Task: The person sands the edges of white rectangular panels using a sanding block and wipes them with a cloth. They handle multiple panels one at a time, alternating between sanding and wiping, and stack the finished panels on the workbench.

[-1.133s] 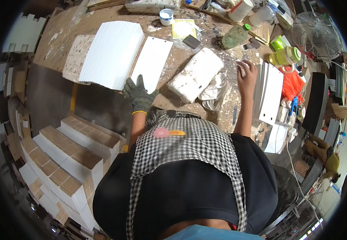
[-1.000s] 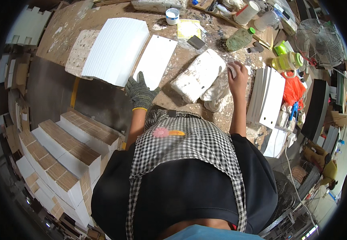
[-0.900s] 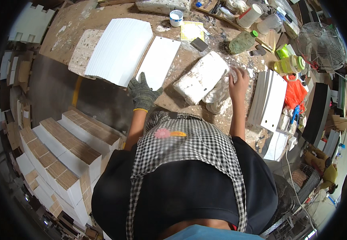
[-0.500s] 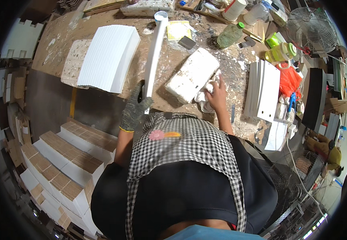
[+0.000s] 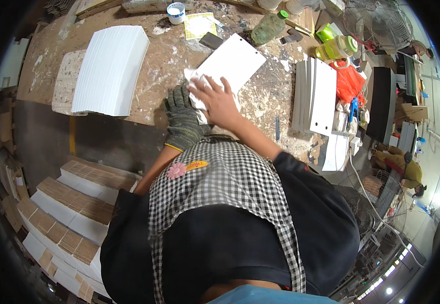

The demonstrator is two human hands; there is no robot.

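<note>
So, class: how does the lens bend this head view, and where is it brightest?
Head view: fisheye curves the scuffed brown workbench edges toward a black rim; the flat white panel beneath the bare right hand is brightest; bright lamps flare at lower right.

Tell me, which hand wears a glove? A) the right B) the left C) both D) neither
B: the left hand wears a dark knit glove, while the right hand is bare and presses a white cloth on the white panel.
</note>
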